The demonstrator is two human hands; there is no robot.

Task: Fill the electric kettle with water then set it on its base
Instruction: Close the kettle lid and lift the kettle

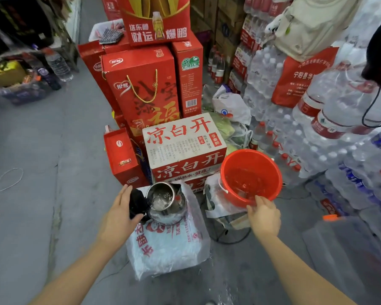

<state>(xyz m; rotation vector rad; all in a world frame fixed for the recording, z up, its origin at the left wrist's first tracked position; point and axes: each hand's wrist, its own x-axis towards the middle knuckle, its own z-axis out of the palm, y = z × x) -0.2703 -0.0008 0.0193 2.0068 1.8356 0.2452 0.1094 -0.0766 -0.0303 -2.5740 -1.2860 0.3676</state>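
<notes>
A white cardboard carton with red characters (185,148) sits just beyond both hands. Tall red gift boxes with gold cord handles (141,89) stack behind it. Shrink-wrapped packs of clear water bottles (317,159) pile up past the right hand. Grey concrete floor (31,172) spreads out from the left hand.

The kettle (166,202) stands on a plastic-wrapped bundle (167,245) on the floor (31,172), the left hand (119,213) at its handle. Just right of it sits the bucket (251,177) — water inside, the right hand (264,214) at its near rim. Behind both lies a carton (183,146); behind that, stacked gift boxes (145,89). Packs of bottled water (317,150) fill the right side.
</notes>
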